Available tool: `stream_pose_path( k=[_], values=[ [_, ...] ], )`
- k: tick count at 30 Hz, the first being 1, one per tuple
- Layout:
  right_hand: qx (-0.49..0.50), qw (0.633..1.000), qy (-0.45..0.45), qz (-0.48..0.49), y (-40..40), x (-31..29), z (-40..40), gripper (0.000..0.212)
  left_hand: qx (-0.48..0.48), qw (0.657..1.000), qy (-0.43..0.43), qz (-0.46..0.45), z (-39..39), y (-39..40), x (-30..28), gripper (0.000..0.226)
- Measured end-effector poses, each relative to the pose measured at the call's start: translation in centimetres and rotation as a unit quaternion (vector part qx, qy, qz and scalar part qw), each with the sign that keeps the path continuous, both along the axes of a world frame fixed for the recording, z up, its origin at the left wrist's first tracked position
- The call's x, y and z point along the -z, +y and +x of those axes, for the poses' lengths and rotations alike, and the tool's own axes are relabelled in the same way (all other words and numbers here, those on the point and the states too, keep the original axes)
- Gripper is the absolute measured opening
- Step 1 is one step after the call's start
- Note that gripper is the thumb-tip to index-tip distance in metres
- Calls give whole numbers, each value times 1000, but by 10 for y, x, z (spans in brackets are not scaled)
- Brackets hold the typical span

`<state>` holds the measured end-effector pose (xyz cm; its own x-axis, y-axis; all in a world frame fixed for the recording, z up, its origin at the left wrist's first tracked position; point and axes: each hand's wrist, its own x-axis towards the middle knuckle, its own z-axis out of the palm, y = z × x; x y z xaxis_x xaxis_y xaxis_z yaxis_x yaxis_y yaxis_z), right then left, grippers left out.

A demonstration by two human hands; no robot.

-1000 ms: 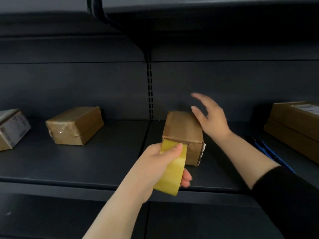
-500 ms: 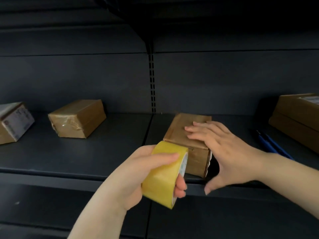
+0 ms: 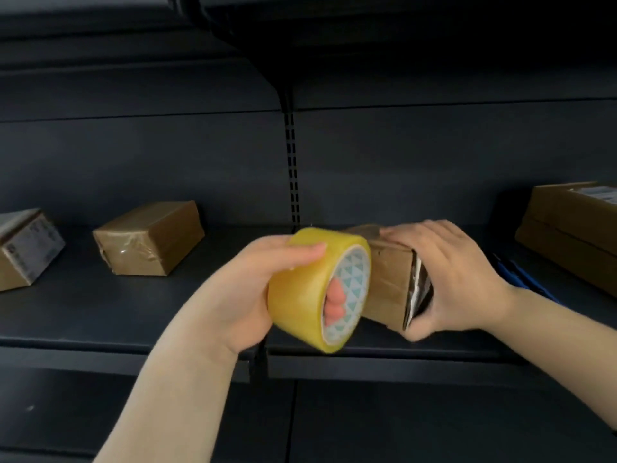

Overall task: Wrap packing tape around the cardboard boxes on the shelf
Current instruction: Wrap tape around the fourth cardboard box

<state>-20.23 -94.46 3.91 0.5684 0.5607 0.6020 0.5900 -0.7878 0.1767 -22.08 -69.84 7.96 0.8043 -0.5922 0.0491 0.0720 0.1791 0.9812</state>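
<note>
Straight ahead of me: dark slotted upright [image 3: 292, 168], two columns of small slots running down it, dividing the back wall. Dark grey back panel [image 3: 133, 162] on each side, horizontal seams across it. Overhead, a black bracket [image 3: 240, 35] angles down toward the upright; mostly in shadow. Far right, low: blue strips [image 3: 521, 279] lying flat, partly hidden, too blurred for me to identify. Below, a dark lower panel [image 3: 400, 429]. Small pale speck [image 3: 30, 408] at lower left.
</note>
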Motion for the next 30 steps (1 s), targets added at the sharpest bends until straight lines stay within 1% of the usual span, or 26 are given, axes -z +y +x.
stream_pose_path(
  k=[2,4,6,9,12,15,17,21,23,27,30],
  values=[
    [-12,999,27,44,1,-6,8,103,13,999,24,-31,5,-1,-10,22],
    [-41,990,68,118,3,-9,15,95,16,997,49,-60,9,-4,-17,26],
    [-67,975,109,180,6,-10,24,88,5,994,66,-85,11,-7,-23,36],
    [-59,948,168,262,6,-10,37,78,5,991,86,-103,11,-8,-29,38],
    [-40,901,225,368,-1,-11,52,69,33,990,98,-101,5,-10,-26,41],
    [-70,852,283,435,3,-2,60,59,13,995,87,-52,1,-18,-17,48],
    [-81,820,289,487,10,6,61,57,3,995,87,-39,1,-21,-10,46],
    [-79,760,287,578,21,14,60,56,-2,996,81,-49,5,-23,-4,44],
    [-72,721,286,627,28,15,61,55,2,997,61,-39,7,-26,-5,43],
    [-41,620,327,712,39,13,64,48,-13,999,47,-10,9,-35,-5,42],
    [-6,578,353,736,45,8,69,54,-17,999,35,-18,10,-36,-3,40]
  ],
)
